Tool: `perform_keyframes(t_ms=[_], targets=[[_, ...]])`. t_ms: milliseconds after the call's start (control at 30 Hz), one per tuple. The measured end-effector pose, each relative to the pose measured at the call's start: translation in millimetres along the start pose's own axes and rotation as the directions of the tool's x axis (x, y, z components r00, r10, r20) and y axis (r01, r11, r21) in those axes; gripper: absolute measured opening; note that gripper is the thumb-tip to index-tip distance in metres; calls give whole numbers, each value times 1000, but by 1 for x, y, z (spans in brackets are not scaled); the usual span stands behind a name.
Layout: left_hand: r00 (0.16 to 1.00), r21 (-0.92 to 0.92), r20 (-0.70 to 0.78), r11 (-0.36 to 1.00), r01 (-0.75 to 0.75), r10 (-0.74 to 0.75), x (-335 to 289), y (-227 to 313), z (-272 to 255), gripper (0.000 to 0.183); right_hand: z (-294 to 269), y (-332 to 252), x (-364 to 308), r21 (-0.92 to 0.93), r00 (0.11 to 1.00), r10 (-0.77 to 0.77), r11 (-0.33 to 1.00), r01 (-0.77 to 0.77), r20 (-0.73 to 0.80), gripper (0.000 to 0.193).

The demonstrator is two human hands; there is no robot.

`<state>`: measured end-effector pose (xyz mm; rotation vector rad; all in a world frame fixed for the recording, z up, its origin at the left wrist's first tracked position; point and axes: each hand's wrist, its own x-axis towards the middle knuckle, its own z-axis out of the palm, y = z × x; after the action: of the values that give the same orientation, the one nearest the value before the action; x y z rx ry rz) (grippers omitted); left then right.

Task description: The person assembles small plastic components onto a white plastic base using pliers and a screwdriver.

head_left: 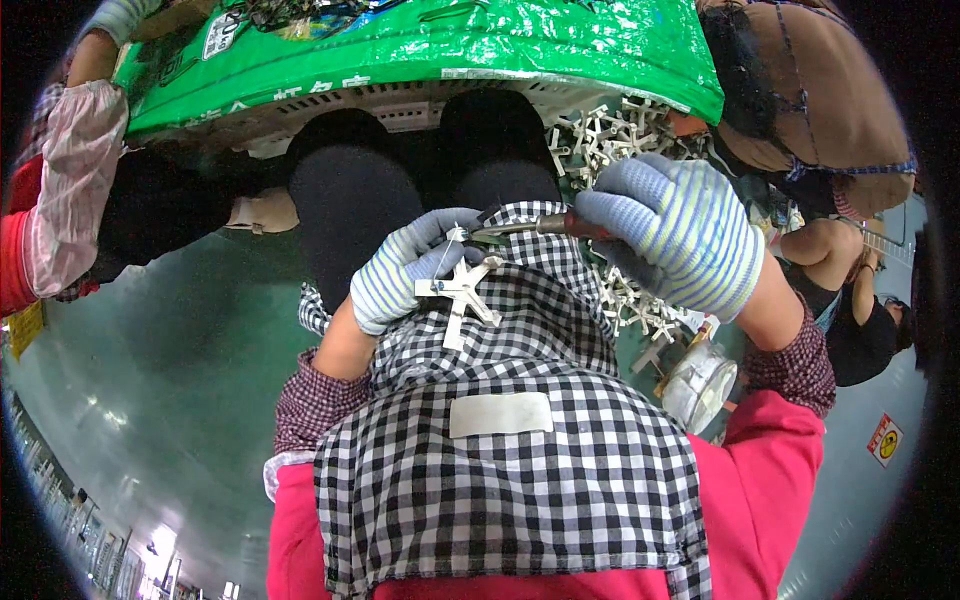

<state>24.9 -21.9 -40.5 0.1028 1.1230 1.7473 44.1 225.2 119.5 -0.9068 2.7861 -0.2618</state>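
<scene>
My left hand (410,268), in a grey-and-yellow striped glove, is closed on a white star-shaped plastic piece (463,296) with several arms. A thin white strand and a small dark bit show by its fingertips. My right hand (685,235), gloved likewise, grips a hand tool (548,225) with a reddish-brown handle and a slim metal shaft. The shaft points left, its tip close to the left fingertips; whether it touches the piece I cannot tell. Both hands are above my lap, over a black-and-white checked apron (500,490).
Beyond my knees, a green plastic sheet (420,60) covers a pale perforated crate (410,117). A heap of white plastic pieces (620,135) lies to the right, with a pale spool (700,385) nearer me. Other people sit left and right; one sleeve (75,180) shows at left.
</scene>
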Motion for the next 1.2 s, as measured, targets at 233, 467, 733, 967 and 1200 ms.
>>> perform_keyframes(t_ms=[233,467,733,967,1200], targets=[[1000,54,29,999,-8,6,2,-6,-6,37,1,4,-1,109,998,37,993,-43,56,28],[1000,-7,14,1000,16,-16,4,-6,-5,41,4,1,3,272,919,343,882,-386,193,37],[1000,49,19,999,15,-15,3,-3,-3,37,4,9,-1,251,970,187,942,-223,157,40],[1000,13,25,1000,3,-3,4,-7,-6,38,5,3,-3,356,956,268,887,-294,121,43],[1000,19,17,1000,5,-5,4,-4,-3,38,6,12,-4,312,970,211,919,-240,123,48]])
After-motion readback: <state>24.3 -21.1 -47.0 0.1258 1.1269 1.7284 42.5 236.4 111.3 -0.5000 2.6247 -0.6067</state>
